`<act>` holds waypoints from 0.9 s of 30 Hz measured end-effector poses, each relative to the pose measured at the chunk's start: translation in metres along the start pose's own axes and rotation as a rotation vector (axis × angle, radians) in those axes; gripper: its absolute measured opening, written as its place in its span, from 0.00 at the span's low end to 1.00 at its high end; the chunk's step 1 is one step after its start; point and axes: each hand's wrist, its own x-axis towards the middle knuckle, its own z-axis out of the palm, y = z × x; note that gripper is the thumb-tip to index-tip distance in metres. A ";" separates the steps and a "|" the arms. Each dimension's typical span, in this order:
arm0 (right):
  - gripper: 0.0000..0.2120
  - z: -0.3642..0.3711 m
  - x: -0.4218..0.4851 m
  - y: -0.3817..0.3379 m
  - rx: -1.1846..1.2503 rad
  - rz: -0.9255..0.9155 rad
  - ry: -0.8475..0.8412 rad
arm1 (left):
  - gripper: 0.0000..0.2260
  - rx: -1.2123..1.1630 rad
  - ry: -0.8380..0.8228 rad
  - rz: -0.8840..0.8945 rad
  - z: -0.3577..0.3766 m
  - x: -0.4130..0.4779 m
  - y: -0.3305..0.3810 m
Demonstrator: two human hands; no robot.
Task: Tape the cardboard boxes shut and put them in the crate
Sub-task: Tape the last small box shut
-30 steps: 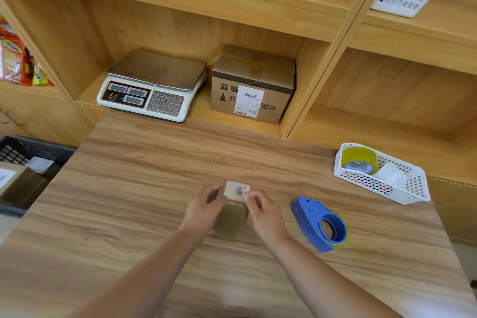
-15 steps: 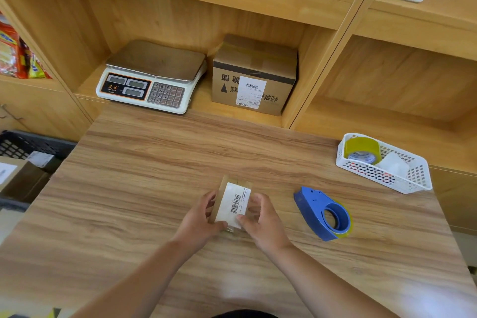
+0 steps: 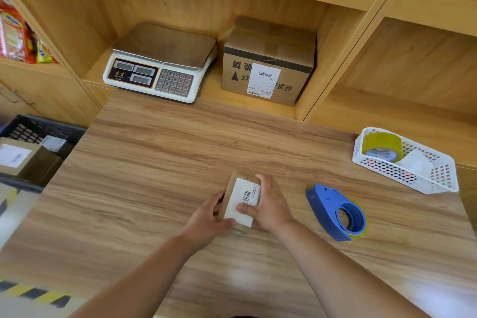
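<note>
Bright, warm, even light; wide-angle view, soft at its edges.
Faint short shadows sit under the left hand (image 3: 206, 217) and right hand (image 3: 271, 205) and beside the tape dispenser (image 3: 333, 210) right of them. Pale glare washes the table (image 3: 154, 162) nearer than the wrists. Far left of the hands the crate (image 3: 38, 129) blurs; shelf (image 3: 333, 59) lines bow.

Digits 0 to 9 are printed on the keypad of the scale (image 3: 160, 64) at eleven o'clock. Barcoded labels are borne by the shelf box (image 3: 268, 59) at twelve o'clock and the small box (image 3: 241, 197); their print cannot be read.
</note>
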 end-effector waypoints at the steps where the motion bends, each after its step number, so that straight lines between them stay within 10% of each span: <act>1: 0.41 -0.002 0.004 0.000 0.005 0.000 0.013 | 0.33 -0.013 0.003 -0.002 0.001 0.001 0.000; 6: 0.17 -0.010 0.024 0.003 0.033 -0.050 0.050 | 0.30 -0.052 -0.002 -0.014 0.001 0.002 0.000; 12: 0.13 -0.014 0.028 0.001 0.012 -0.052 0.064 | 0.28 -0.077 -0.021 -0.016 0.001 0.000 0.000; 18: 0.60 -0.002 0.003 -0.009 -0.350 -0.117 -0.116 | 0.31 -0.050 -0.040 0.002 -0.001 -0.003 0.000; 27: 0.43 -0.002 0.023 -0.010 -0.306 -0.094 -0.054 | 0.29 -0.035 -0.047 0.013 -0.002 -0.001 -0.001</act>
